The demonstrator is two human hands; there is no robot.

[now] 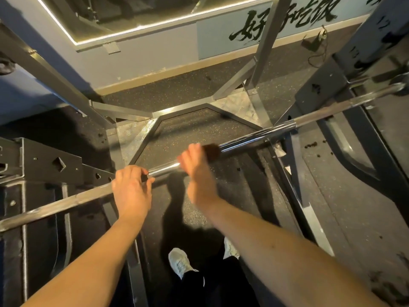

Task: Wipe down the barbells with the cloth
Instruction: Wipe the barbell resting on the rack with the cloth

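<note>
Gym floor beneath a rack: right hand wraps a dark cloth round the bar, fingers curled, probably to rub lengthwise; left hand grips the bar just beside, seemingly steadying it on the rack.

Glossy chrome metal barbell, dark cloth, speckled rubber floor

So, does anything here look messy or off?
Dark crumbs lie scattered on the floor to the right, and the bar looks dull and streaky along its left stretch beside its shiny middle.
</note>
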